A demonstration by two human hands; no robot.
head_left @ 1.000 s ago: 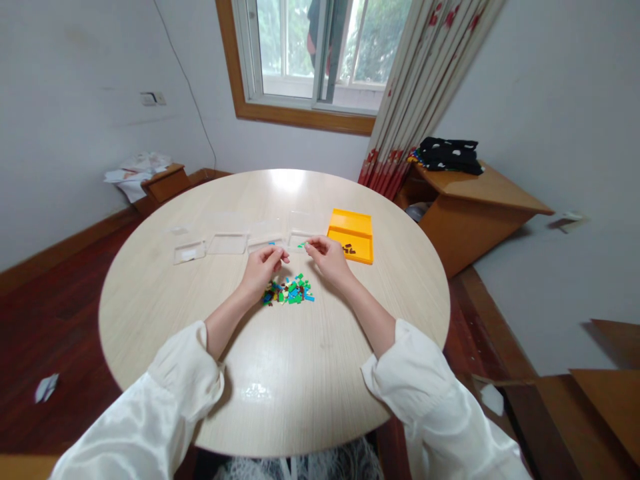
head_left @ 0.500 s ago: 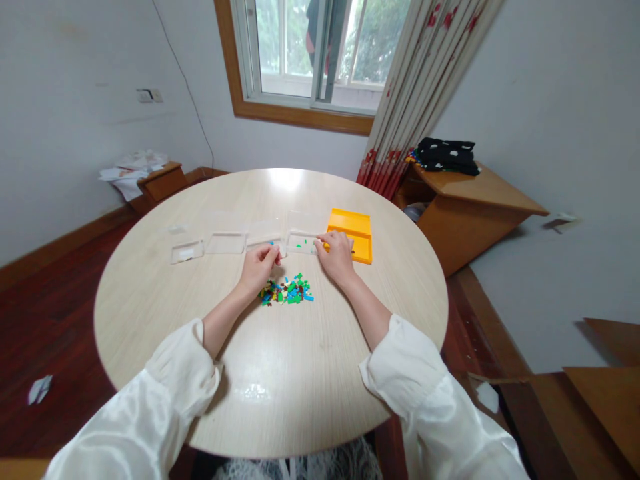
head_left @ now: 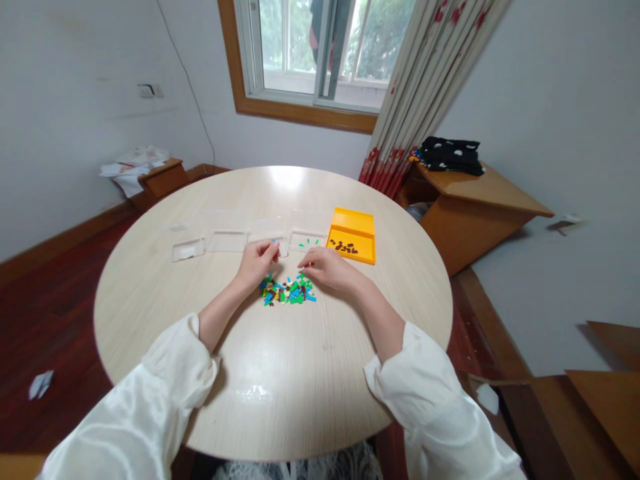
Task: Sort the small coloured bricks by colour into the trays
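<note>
A loose pile of small building bricks (head_left: 287,291), in green, blue, brown, cream and yellow, lies mid-table. My left hand (head_left: 256,263) is just above and left of it, fingers closed in a pinch; whatever they hold is too small to make out. It partly covers a clear box (head_left: 284,253) with a bit of blue inside. My right hand (head_left: 327,268) hovers at the pile's upper right edge, thumb and forefinger slightly apart with nothing visible between them. Behind it, another clear box (head_left: 294,248) contains a few small green bricks. Brown bricks (head_left: 345,247) lie in an open yellow case (head_left: 374,250).
Farther left on the round table (head_left: 280,373) stand an open clear box (head_left: 225,242) and a smaller clear box (head_left: 175,253) with something white inside. A wooden cabinet (head_left: 500,190) with dark folded cloth (head_left: 450,155) stands beyond the table at right.
My right hand has moved from the green bricks' box and yellow case back toward the pile. One more green brick and the brown bricks now show. My left hand has barely moved.
</note>
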